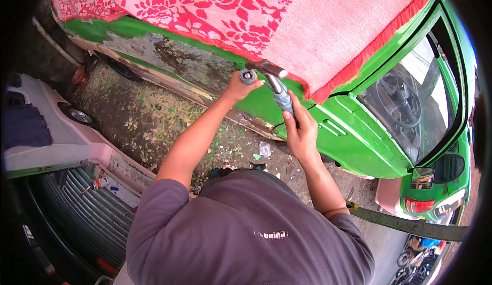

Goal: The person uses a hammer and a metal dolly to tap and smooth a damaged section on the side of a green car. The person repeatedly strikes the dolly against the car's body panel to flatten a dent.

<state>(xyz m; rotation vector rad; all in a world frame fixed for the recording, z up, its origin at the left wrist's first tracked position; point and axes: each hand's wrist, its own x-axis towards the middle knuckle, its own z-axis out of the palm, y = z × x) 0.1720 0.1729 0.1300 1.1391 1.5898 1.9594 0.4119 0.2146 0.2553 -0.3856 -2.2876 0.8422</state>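
Right hand (301,128) up front, closed round the grey-wrapped handle of a hammer (274,83), thumb along the near side, metal head (275,69) pointing away from the body. L hand (237,87) just beside it, fingers curled tight on a grey tool (248,77), round end facing the cam; can't tell if tool & hammer touch. Both are at the edge of a red/pink floral cloth (318,34) draped over a green vehicle (338,131). Moving out, R side: door handle (333,127), then side window (410,100) w/ steering wheel (402,99) visible thru it, side mirror (423,178) below. L side: a scraped panel (189,59), paint patchy, grey & brown showing. Down on the ground (154,110), lots of pale flakes, plus a clear plastic scrap (264,149) near a small green chip (256,157). Nearer the cam, the person's dark T-shirt (251,208), short sleeves, bare forearms reaching fwd. Far L, a pinkish vehicle (100,149) w/ a ridged bed (82,213), a small red-and-white can (101,183) by the bed's edge, dark fabric (26,126) farther up. Lower R, a long curved strip (410,223) runs toward the rim.
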